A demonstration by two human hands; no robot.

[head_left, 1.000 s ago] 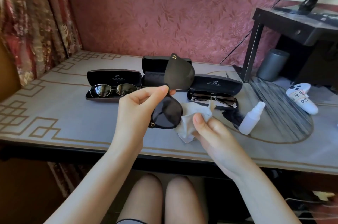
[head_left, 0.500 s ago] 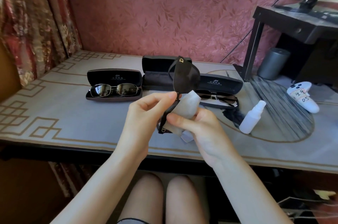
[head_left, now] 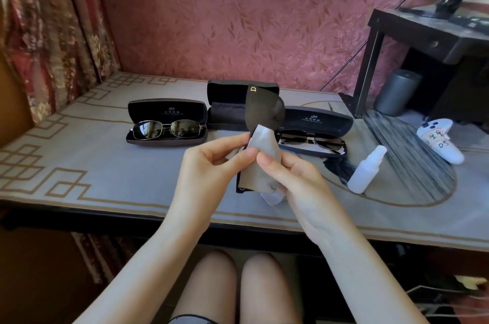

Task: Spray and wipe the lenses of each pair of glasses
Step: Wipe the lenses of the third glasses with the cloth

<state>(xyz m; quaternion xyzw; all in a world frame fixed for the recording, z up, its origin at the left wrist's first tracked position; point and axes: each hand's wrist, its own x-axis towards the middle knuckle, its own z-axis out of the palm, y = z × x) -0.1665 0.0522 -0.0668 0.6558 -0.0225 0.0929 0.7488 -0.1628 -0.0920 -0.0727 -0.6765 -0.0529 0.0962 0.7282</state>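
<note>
My left hand (head_left: 211,165) pinches a pair of black sunglasses (head_left: 260,112) held upright above the table's front edge, one lens with a gold letter showing on top. My right hand (head_left: 293,178) presses a pale cleaning cloth (head_left: 260,151) around the lower lens, which the cloth hides. A metal-framed pair (head_left: 166,129) lies in an open black case at the left. Another metal-framed pair (head_left: 312,140) lies in an open case at the right. A small white spray bottle (head_left: 366,170) stands on the table to the right of my hands.
An empty open black case (head_left: 227,101) stands behind the held sunglasses. A white game controller (head_left: 440,140) lies at the far right. A dark side table (head_left: 412,32) with a monitor stand and a grey cylinder (head_left: 397,91) sit at the back right. A curtain hangs at the left.
My right hand has lifted the cloth from the table and wrapped it around the lower lens. Both hands have drawn together, and the sunglasses have turned more upright.
</note>
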